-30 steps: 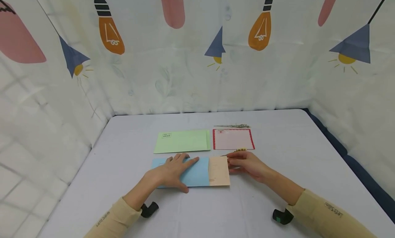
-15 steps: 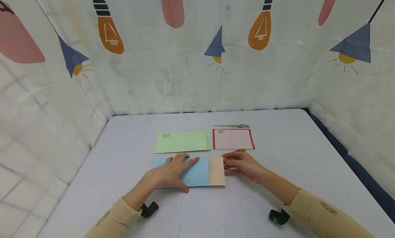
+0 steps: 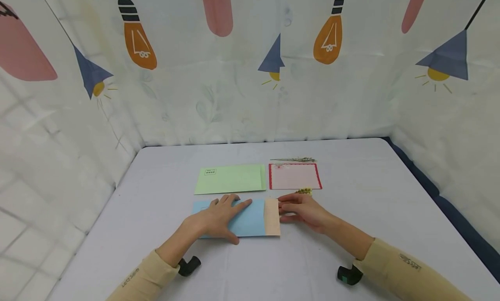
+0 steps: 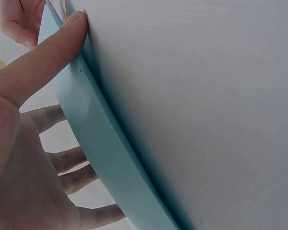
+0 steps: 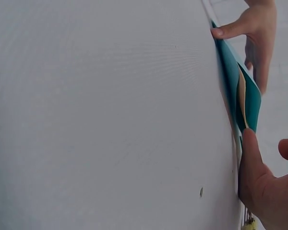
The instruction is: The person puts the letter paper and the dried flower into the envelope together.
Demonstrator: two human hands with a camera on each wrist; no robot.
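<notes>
A light blue envelope [image 3: 246, 218] lies on the table, with a beige card [image 3: 272, 217] sticking out of its right end. My left hand [image 3: 218, 216] rests on the envelope, fingers spread and thumb at its near edge. In the left wrist view the thumb [image 4: 48, 55] lies across that edge. My right hand [image 3: 302, 210] pinches the card's right edge. The right wrist view shows the envelope's mouth [image 5: 253, 103] bulging open around the card, with the right thumb [image 5: 251, 148] beside it. Some right fingertips are hidden.
Behind the blue envelope lies a green envelope [image 3: 230, 180]. Beside it is a red-bordered pink card [image 3: 295, 177], with a dried sprig [image 3: 294, 159] beyond. A yellow-flowered sprig [image 3: 304, 191] lies just behind my right hand. The white-covered table [image 3: 359, 197] meets a patterned cloth backdrop.
My right hand has moved left along with the beige card, which has slid farther into the blue envelope. More of the yellow flowers show. My left hand has stayed in place.
</notes>
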